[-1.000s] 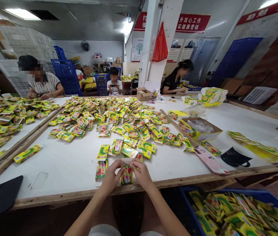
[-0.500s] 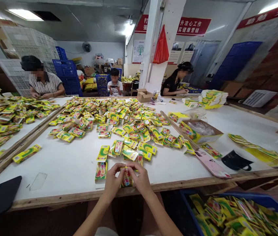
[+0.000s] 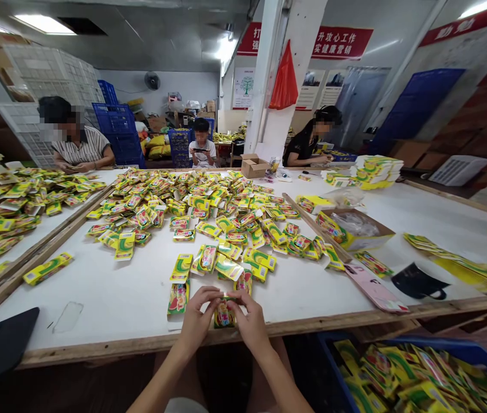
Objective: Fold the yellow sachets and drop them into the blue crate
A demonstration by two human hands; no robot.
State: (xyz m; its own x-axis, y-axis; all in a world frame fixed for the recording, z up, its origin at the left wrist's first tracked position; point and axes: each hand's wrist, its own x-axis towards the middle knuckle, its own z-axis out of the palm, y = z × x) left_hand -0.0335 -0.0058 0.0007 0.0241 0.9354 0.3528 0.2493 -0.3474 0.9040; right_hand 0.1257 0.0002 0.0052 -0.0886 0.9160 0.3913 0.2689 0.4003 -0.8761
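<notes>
My left hand [image 3: 198, 318] and my right hand [image 3: 249, 320] meet at the near edge of the white table [image 3: 114, 292]. Both pinch the top of one small yellow, red and green packet [image 3: 224, 314], which hangs upright between them. Another packet [image 3: 178, 298] lies flat just left of my left hand. A few loose packets [image 3: 226, 265] lie just beyond my fingers, and a big heap of the same packets [image 3: 191, 203] covers the table's middle.
A blue crate [image 3: 410, 376] full of packets stands at the lower right. An open carton [image 3: 355, 228], a wooden strip [image 3: 316, 226], a pink card [image 3: 374, 287] and a black mask [image 3: 417, 282] lie right. Three people sit at the far side.
My fingers have closed in on the packet's top edge, pinching it tighter. On the left of the heap a packet has shifted forward.
</notes>
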